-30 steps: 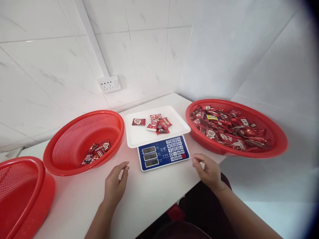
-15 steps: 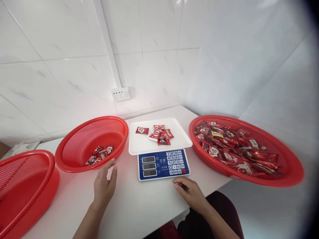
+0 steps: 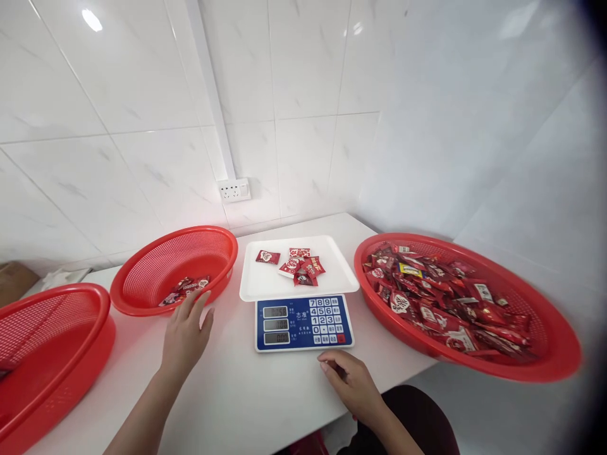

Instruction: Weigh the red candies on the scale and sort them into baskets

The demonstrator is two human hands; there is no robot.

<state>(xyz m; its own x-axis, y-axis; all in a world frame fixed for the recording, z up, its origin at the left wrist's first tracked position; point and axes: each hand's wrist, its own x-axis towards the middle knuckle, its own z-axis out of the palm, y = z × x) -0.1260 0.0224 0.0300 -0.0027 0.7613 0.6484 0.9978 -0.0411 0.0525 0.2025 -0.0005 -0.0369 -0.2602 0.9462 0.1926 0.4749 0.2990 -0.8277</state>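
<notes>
My left hand (image 3: 186,336) hovers at the near rim of a red mesh basket (image 3: 147,272), fingers stretched out and thumb apart, with nothing in it. Several small red candy packets (image 3: 187,287) lie at the bottom of that basket. My right hand (image 3: 349,382) is by the table's front edge, just below the scale's keypad. Its fingers are loosely curled, thumb near the index finger, and no object shows in it. A digital scale (image 3: 303,323) with a blue panel stands between my hands. On its white tray (image 3: 258,284) lie several red candy packets (image 3: 303,268).
A large red basket (image 3: 562,344) heaped with red packets (image 3: 441,297) stands at the right, overhanging the table edge. Another red basket (image 3: 71,373) is at the far left. A wall socket (image 3: 234,190) is behind, and a cardboard box (image 3: 16,283) sits at the far left.
My left hand has moved left and reaches further towards the middle basket, its fingers more outstretched. My right hand stays near the scale's lower edge. The view has tilted up slightly.
</notes>
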